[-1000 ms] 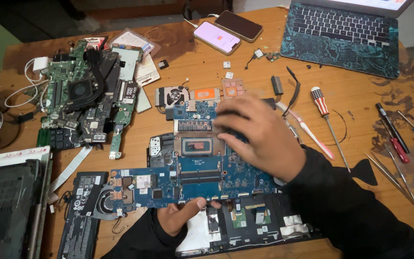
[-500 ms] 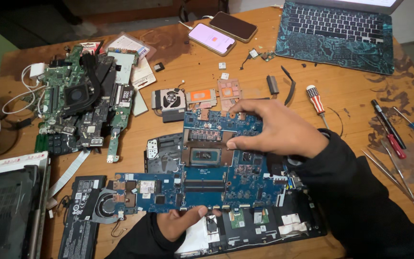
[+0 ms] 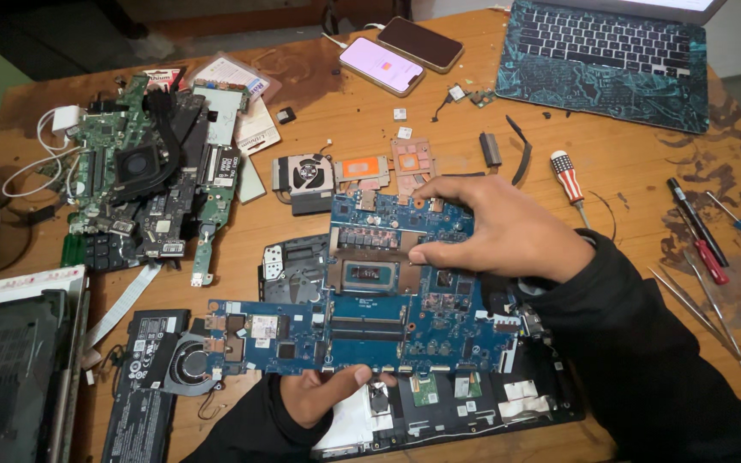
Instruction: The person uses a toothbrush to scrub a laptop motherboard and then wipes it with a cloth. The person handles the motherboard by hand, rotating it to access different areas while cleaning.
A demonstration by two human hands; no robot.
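Blue motherboard (image 3: 388, 317), green circuit board (image 3: 105, 180), teal-patterned laptop (image 3: 602, 64), red-white-striped screwdriver handle (image 3: 566, 174)

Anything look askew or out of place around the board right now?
The blue laptop motherboard is held by the left hand and right hand over the open black laptop base, not seated in it. Small loose parts lie scattered on the wooden table. No visible damage.
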